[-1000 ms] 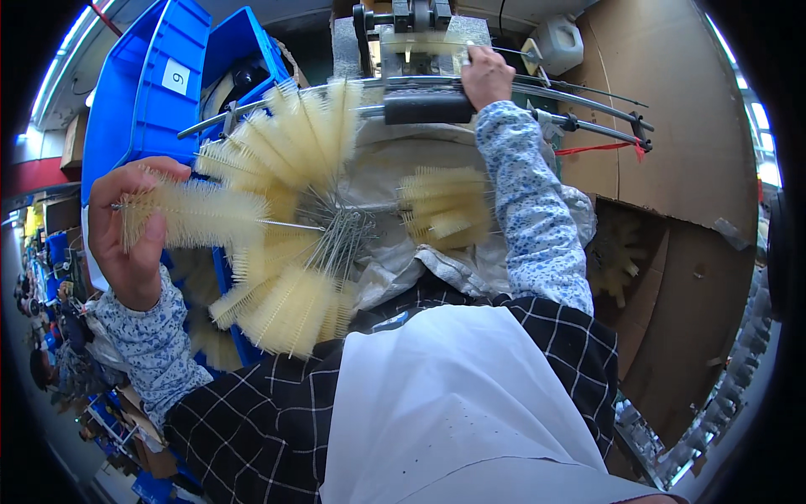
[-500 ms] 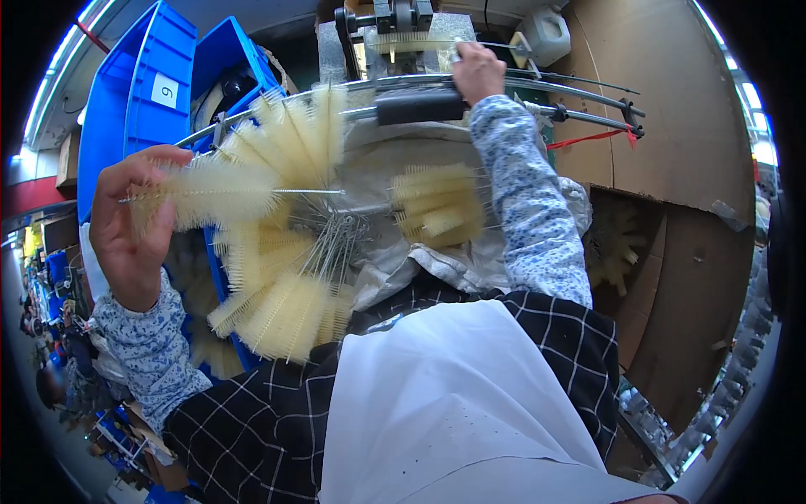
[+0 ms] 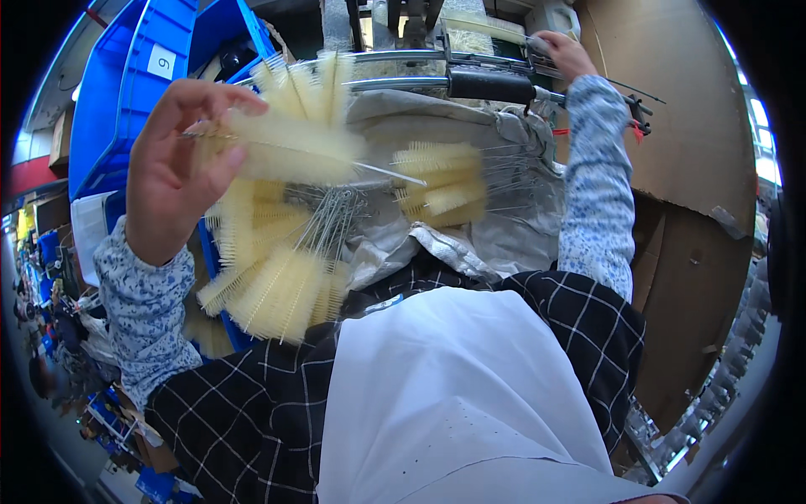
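Note:
A cream-bristled brush (image 3: 285,149) with a twisted wire stem is pinched in my left hand (image 3: 180,160), raised over a fan of similar brushes (image 3: 281,290). At the upper right, my right hand (image 3: 567,57) is closed at the right end of another brush (image 3: 491,29) lying along the machine; a pale part shows at its fingertips, but what it grips is unclear. Just below and left of that hand, a black padded cylinder (image 3: 491,86) sits on the metal rails (image 3: 395,82). A smaller bunch of brushes (image 3: 441,181) lies on the whitish cloth (image 3: 369,122), wire stems pointing right.
Blue bins (image 3: 126,101) stand at the far left. A large cardboard sheet (image 3: 672,109) rises along the right side. Behind it, near the machine, is a white jug (image 3: 556,18). A red ribbon (image 3: 640,130) hangs at the rails' right end.
My right hand has moved right, and the padded cylinder and the machine's brush have shifted right with it. My left hand has carried its brush up and to the right.

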Demonstrator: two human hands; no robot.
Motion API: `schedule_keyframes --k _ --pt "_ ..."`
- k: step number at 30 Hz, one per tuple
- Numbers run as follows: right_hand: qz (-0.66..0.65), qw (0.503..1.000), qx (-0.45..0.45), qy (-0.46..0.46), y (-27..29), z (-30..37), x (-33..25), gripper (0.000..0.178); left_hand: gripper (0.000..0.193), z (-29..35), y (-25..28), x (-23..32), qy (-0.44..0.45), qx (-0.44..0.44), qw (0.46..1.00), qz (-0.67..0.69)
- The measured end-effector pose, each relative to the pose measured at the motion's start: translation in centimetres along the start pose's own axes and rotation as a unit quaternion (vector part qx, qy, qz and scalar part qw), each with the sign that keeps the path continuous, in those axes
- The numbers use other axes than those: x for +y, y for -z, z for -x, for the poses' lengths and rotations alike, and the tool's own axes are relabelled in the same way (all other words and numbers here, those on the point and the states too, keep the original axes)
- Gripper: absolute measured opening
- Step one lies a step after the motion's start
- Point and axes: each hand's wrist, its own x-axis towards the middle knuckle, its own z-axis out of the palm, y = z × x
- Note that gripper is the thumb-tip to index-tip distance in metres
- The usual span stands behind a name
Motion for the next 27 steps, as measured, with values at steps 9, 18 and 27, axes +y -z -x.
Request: schedule_keyframes --k 9,18,27 --pt "-0.341 0.886 -0.254 0.184 3.8 8.7 -15.0 0.037 0.026 -2.6 -5.0 -2.5 0.007 -0.070 0.995 0.068" --pt "-0.302 0.949 0.008 0.094 -1.9 7.5 -18.8 0.033 0.055 1.2 -0.7 -1.5 0.164 -0.107 0.940 -0.280" --pt "0.138 0.986 0.087 -0.024 -5.3 -0.1 -10.3 0.025 0.053 7.4 1.0 -7.5 0.269 -0.150 0.873 -0.379"
